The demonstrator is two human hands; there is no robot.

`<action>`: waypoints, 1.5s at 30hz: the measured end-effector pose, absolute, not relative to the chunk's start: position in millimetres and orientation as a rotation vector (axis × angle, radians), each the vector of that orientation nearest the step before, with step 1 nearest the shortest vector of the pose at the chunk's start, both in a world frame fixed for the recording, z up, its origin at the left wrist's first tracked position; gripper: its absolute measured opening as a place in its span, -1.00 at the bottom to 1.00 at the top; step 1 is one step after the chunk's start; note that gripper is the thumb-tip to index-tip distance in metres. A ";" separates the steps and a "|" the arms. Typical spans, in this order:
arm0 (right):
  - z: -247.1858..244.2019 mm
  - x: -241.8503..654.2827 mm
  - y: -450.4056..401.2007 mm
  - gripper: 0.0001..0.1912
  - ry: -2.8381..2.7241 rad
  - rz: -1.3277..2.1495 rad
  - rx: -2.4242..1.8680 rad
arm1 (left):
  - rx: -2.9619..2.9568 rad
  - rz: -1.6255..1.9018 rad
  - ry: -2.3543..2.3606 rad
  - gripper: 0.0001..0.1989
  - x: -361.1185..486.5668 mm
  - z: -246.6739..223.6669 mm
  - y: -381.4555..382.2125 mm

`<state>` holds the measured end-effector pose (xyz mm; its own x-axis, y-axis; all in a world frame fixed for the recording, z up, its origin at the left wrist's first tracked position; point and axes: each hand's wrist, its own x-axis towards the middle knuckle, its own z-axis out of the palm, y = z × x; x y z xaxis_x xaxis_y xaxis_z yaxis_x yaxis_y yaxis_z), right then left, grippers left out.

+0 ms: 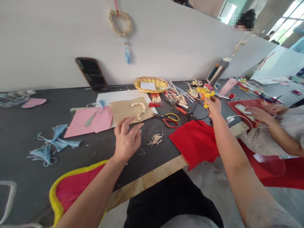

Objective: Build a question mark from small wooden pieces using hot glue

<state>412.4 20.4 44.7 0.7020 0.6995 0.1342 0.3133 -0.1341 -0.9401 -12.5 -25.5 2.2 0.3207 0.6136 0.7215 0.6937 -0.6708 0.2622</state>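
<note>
Yellow plastic glue gun (206, 93), one only, sits in the right hand (214, 107), which is held out ahead above the counter (95, 177), its fingers wrapped round the grip; any marking on the gun is too small to read. One hook-shaped strand of small cream pieces (142, 108) lies on one sheet of brown paper (121, 114), and the left hand (127, 137) hovers just beside the strand's lower end, back upward, with its fingers loosely bent and parted. Near that hand is one heap of short cream bits (155, 139), too many and too small to count. Just beyond lies one pair of scissors with a yellow and a red handle (169, 118). One bright red cloth (197, 142) drapes over the near edge. Farther off stand one oval wicker basket (137, 85), two bottles, one steel (219, 71) and one pink (228, 87), and one dark phone (92, 74) leaning on the white wall (59, 38), where one braided cream heart-shaped ring (129, 27) hangs. At right, another person's two hands (260, 114) work over red material.
</note>
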 end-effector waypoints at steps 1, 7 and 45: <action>46.0 405.1 15.6 -0.60 -0.840 0.459 -1.664 | -2.475 -1.287 -1.230 -0.66 -12.1 2.3 -26.0; 54.1 354.9 -13.5 -0.67 -1.032 0.854 -1.326 | -2.454 -1.289 -1.232 -0.67 -11.6 3.2 -26.8; 19.7 268.7 -32.8 -0.67 -1.280 1.663 -1.000 | -3.123 -0.611 -1.308 -0.84 3.2 8.3 -38.5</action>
